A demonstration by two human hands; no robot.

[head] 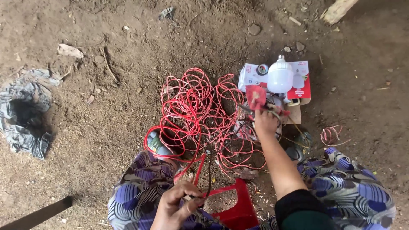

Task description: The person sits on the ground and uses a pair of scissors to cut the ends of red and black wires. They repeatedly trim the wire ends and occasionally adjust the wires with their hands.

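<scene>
My left hand (177, 204) is low in the view, fingers closed on the red and dark wire ends (203, 174) that run up into a tangled pile of red wire (196, 113) on the dirt. My right hand (265, 121) reaches forward and grips a red-handled tool (257, 99) by a heap of small parts. Just beyond it a white bulb (280, 76) lies on a white and red box (298, 83). A red plastic stool (236, 208) sits between my knees.
A crumpled grey plastic sheet (23, 113) lies at the left. A small coil of pinkish wire (331, 135) rests at the right. A wooden piece (338, 9) sits at the top right, a dark bar (36, 216) at the bottom left. Stones and scraps dot the soil.
</scene>
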